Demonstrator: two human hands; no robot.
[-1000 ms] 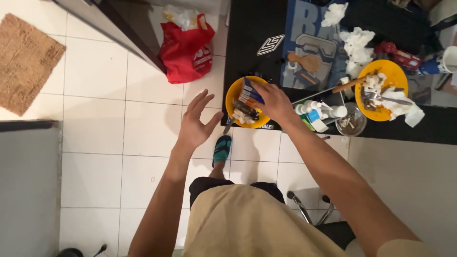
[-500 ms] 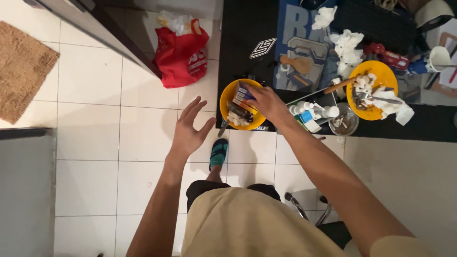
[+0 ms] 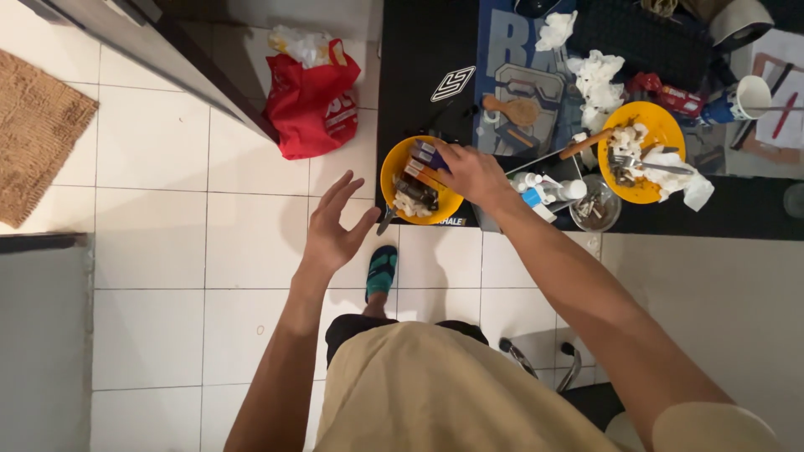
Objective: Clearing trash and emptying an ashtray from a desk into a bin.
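The right hand (image 3: 471,172) is laid over the right side of a yellow bowl (image 3: 394,180), fingers curled down onto the small packets and tubes (image 3: 416,180) heaped inside it; whether 1 of them is actually gripped cannot be told, because the back of the hand hides the fingertips. The bowl stands at the near edge of the dark bench (image 3: 419,59), close to its near left corner, so its contents are directly under the hand and within easy reach of the standing person. The left hand (image 3: 331,230) is held released and empty, fingers spread, in the air over the white floor tiles (image 3: 151,251), just off the bench's left edge and a little nearer than the bowl; it appears to be kept there as a ready support rather than touching anything.

Just right of the right hand, along the same near edge, a cluster of small white bottles (image 3: 540,184) and a glass dish (image 3: 595,209) are set. Further right a 2nd yellow plate (image 3: 662,125) is seen, loaded with crumpled tissue and cutlery. Toward the far edge a wooden brush (image 3: 512,110) and more crumpled tissues (image 3: 596,75) lie on a blue printed mat (image 3: 502,42). On the floor beyond the bench's left edge a red bag (image 3: 310,105) stuffed with rubbish is placed, and a brown doormat (image 3: 38,138) lies well apart.
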